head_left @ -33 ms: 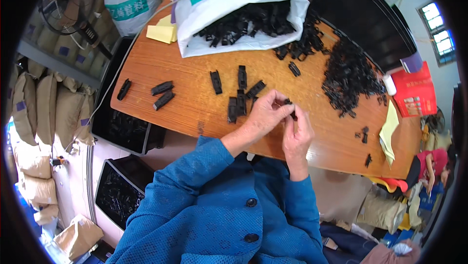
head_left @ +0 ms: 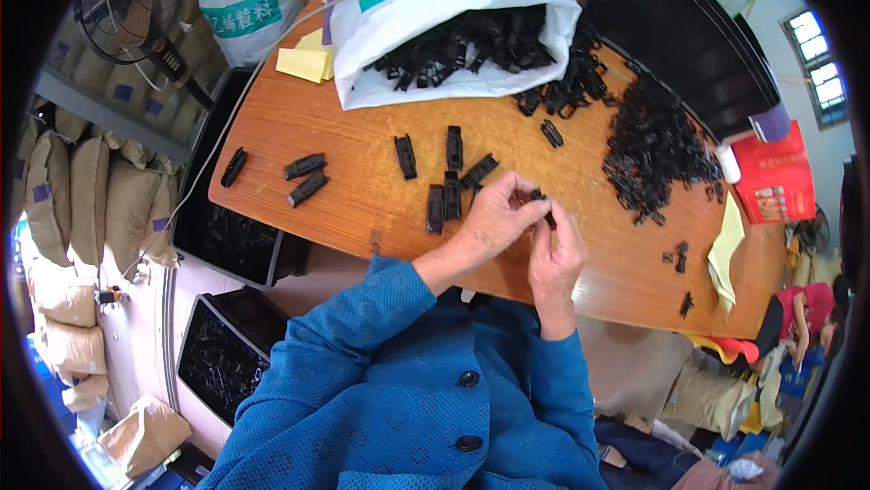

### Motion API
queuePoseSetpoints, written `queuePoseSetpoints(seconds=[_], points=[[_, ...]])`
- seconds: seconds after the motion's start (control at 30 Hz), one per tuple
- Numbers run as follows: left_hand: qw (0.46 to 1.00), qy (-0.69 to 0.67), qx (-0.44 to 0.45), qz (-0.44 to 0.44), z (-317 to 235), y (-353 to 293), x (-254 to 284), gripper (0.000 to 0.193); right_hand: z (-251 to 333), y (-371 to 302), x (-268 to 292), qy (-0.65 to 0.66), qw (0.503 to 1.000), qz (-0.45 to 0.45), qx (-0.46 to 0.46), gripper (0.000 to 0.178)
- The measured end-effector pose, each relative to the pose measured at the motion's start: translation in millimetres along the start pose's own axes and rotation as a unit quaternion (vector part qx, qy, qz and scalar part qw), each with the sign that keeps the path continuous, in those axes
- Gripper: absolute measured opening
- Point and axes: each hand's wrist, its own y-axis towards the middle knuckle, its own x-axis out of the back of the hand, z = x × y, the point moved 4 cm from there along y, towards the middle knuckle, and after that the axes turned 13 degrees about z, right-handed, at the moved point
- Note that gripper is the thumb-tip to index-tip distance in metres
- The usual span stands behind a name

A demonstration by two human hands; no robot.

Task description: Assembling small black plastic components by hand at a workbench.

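Closely, left hand and right hand meet above table, each grip narrow, pinching small black part.

The one view looks from the left of two fisheye cameras worn on the person's head, above the near edge of the desk. It faces steeply down and forward across the desk, upright and unmirrored, near enough for the hands over the desk's near edge to fall around mid-frame. Its wide sweep runs from the blue jacket on the desk's near side to the window beyond its far right, bending straight edges toward the rim.
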Motion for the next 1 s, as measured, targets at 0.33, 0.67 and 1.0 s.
queuePoseSetpoints(seconds=[0.33,0.67,1.0], points=[[0.656,0.739,-0.035,-0.152,-118.4,49.0,111.6,0.024,-29.4,11.8,-10.8,0.121,0.988,0.052,-0.082,0.022],[0.579,0.811,-0.014,-0.087,-108.7,73.4,129.7,0.024,-50.9,10.1,-26.7,0.232,0.959,0.095,-0.131,0.020],[0.587,0.804,-0.070,-0.066,-104.3,74.1,115.3,0.021,-48.8,-2.6,-21.7,0.330,0.930,0.061,-0.151,0.021]])
